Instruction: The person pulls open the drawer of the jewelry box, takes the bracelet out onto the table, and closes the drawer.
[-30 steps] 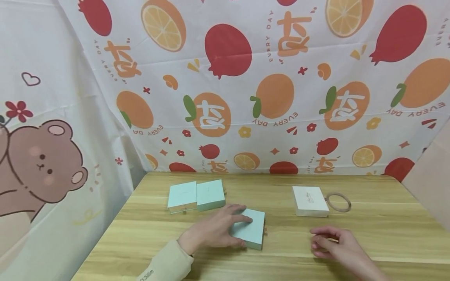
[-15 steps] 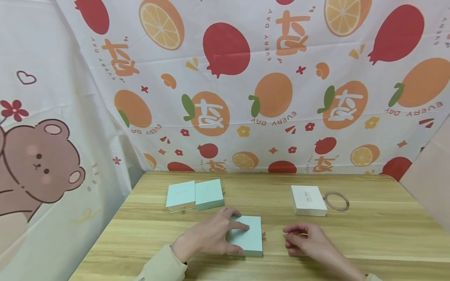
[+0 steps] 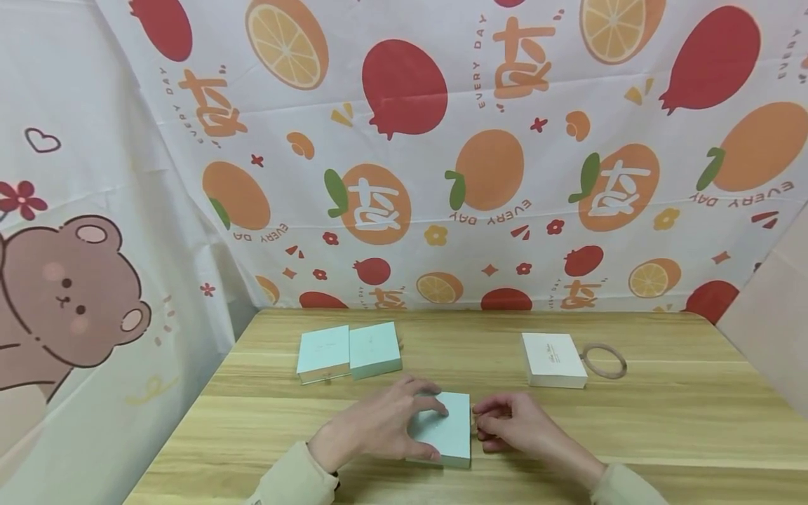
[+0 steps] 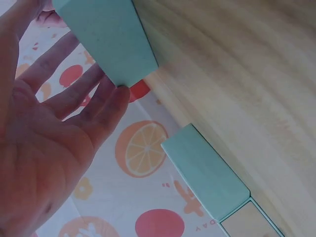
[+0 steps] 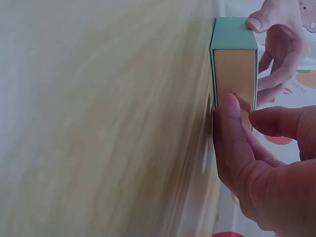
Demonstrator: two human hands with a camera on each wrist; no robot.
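Note:
A mint-green drawer box (image 3: 451, 431) lies on the wooden table. My left hand (image 3: 381, 424) spans it from the left, thumb at the near edge and fingers over its top and far edge. In the right wrist view the box's tan drawer end (image 5: 234, 74) faces my right hand (image 5: 261, 168). A small ribbon tab (image 5: 242, 101) sticks out there. My right index fingertip is at the drawer end beside the tab, the thumb tip slightly apart on its other side. In the left wrist view the fingertips (image 4: 122, 94) meet the box's edge.
Two more mint-green boxes, the left one (image 3: 323, 351) and the right one (image 3: 375, 349), sit side by side at the back left. Toward the back right is a white box (image 3: 554, 359) with a grey-brown ring (image 3: 604, 376) beside it. A fruit-print cloth (image 3: 410, 168) hangs behind the table.
My right hand has moved left across the table to the box's tab end. The box under my left hand has turned straighter and shifted slightly toward me.

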